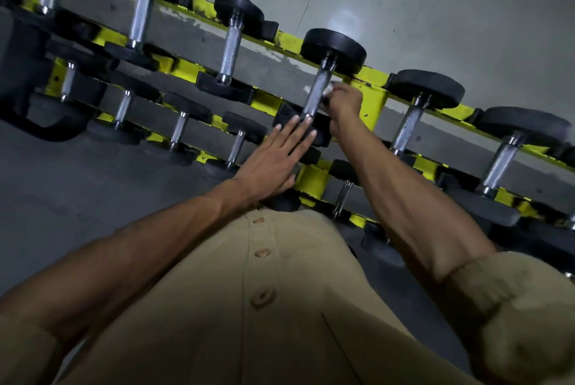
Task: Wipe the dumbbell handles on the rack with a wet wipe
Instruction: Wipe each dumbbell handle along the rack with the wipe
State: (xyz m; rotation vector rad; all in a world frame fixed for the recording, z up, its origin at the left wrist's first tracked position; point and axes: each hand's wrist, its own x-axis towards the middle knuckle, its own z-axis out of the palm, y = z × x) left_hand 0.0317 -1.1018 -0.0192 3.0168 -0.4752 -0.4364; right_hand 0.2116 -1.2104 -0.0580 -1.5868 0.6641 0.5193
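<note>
A yellow two-tier rack (371, 98) runs diagonally across the view and carries several black dumbbells with knurled steel handles. My right hand (343, 103) grips a white wet wipe (326, 93) against the right side of the handle (315, 93) of the dumbbell in the middle of the upper tier. My left hand (275, 155) lies flat with straight fingers on the near black end of that same dumbbell (320, 135), fingertips close to the handle's lower end. Most of the wipe is hidden inside my right hand.
More dumbbells sit to either side on the upper tier, such as one at the right (407, 124) and one at the left (230, 51). Smaller dumbbells (179, 129) fill the lower tier. A grey wall (435, 11) stands behind and a dark floor (77, 198) lies at the left.
</note>
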